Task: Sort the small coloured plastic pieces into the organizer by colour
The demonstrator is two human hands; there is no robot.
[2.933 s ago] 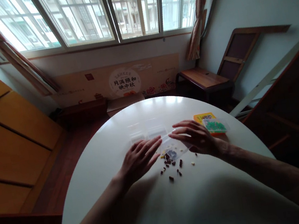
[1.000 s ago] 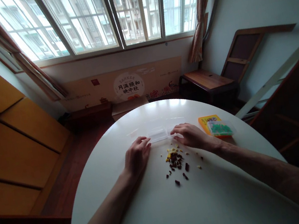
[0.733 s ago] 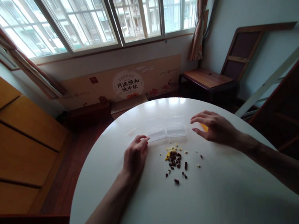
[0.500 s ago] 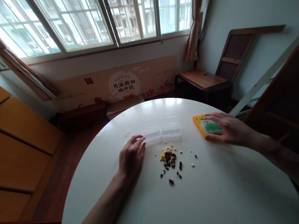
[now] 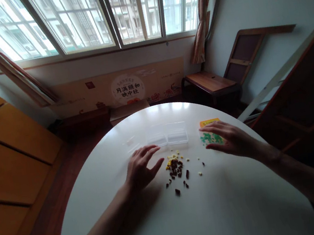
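Note:
My left hand (image 5: 141, 170) lies flat on the white round table (image 5: 221, 211) with its fingers spread and holds nothing. It is just left of a small pile of dark brown and yellow pieces (image 5: 177, 168). My right hand (image 5: 231, 141) grips a small clear box of green pieces (image 5: 210, 138) between thumb and fingers, low over the table. Behind that box lies an orange card (image 5: 208, 122). An open clear two-part box (image 5: 167, 135) sits beyond the pile.
A faint clear plastic piece (image 5: 131, 142) lies left of the open box. A few stray pieces (image 5: 200, 168) are scattered right of the pile. Beyond the table stand a wooden chair (image 5: 214, 82), a printed cardboard panel (image 5: 124, 86) under the window, and wooden cabinets (image 5: 6, 150) on the left.
My right hand left the open clear box, reached right to the box of green pieces on the orange card and drew it left off the card. My left hand opened its fingers.

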